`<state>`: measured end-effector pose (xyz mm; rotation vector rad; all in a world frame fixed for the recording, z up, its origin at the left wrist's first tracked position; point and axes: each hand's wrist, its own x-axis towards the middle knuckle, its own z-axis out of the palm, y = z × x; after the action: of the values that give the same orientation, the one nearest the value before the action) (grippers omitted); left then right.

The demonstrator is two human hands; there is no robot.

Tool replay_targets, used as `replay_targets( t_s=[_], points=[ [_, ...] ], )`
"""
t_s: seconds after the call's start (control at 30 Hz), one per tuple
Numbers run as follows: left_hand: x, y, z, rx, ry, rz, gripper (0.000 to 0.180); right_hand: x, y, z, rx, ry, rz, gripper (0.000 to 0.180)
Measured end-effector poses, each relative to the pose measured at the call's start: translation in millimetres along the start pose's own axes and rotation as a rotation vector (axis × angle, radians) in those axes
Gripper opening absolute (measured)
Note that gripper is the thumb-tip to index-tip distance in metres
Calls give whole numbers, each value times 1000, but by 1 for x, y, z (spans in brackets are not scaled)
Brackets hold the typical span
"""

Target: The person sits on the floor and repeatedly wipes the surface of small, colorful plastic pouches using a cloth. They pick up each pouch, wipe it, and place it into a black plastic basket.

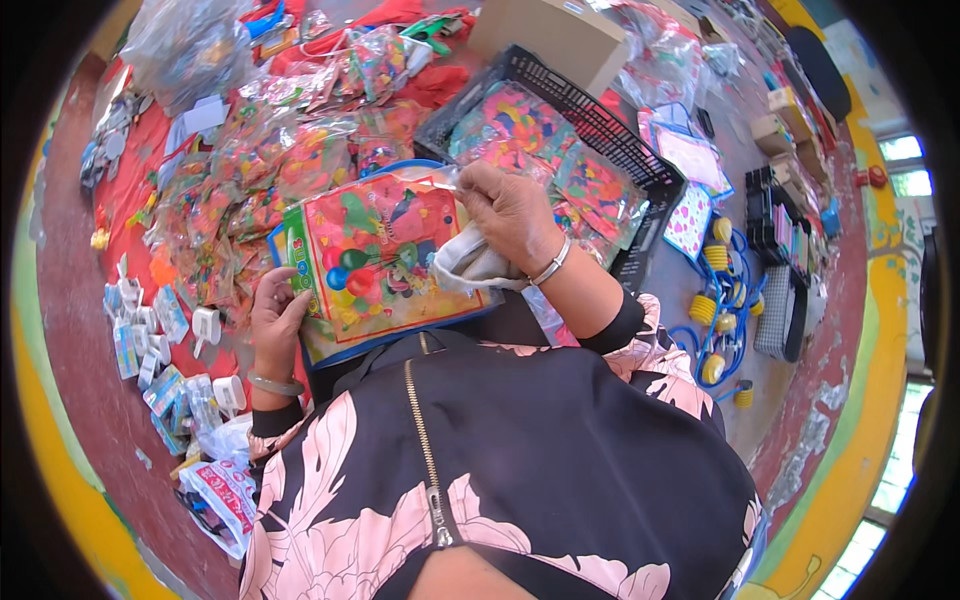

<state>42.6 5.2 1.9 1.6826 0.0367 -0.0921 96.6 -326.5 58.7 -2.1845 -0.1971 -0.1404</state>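
Bag (385,255) face up before the jacket (570,420), fingers of left hand (276,310) clamped on its left edge, those of right hand (512,215) pinched together at its upper right corner, presumably to keep it flat.

brown cardboard box (550,45), blue tubing (738,340) with yellow fittings (703,309), white plastic bag (225,492) lower left

Two hands (277,310) (505,215), two bracelets (276,386) (552,262), one packet (385,255) between them, one large black crate (588,112), one big cardboard box (555,42).
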Motion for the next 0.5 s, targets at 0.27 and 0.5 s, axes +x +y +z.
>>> replay_targets(
  t_s=[0.27,0.5],
  points=[
    [0,-6,10,29,107,-29,18,16,10,-142,204,337,26,10],
    [1,-15,22,24,217,27,14,25,92,-206,-212,342,191,17]
  ],
)
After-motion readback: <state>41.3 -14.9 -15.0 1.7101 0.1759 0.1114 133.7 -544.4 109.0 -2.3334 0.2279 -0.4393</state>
